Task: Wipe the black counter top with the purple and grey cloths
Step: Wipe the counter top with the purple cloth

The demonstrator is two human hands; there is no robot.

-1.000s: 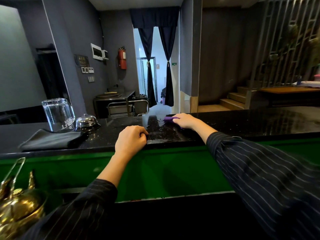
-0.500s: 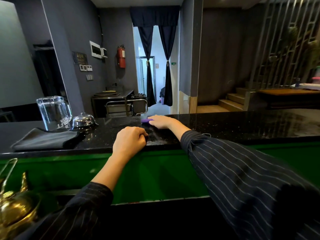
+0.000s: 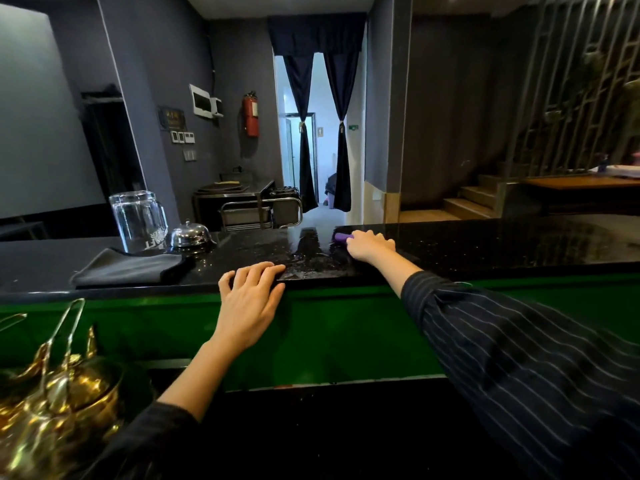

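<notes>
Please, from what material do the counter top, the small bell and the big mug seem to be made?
Counter top: probably polished stone; it is black with pale speckles and mirror-like reflections.
Bell: likely polished metal; the silver dome shows bright highlights.
Mug: clear glass; the wall behind shows through it.

The right hand (image 3: pixel 370 245) holds the purple cloth (image 3: pixel 341 237) on the black table (image 3: pixel 485 247) while the left hand (image 3: pixel 251 296) rests flat on its near edge, near the grey cloth (image 3: pixel 128 268).
</notes>
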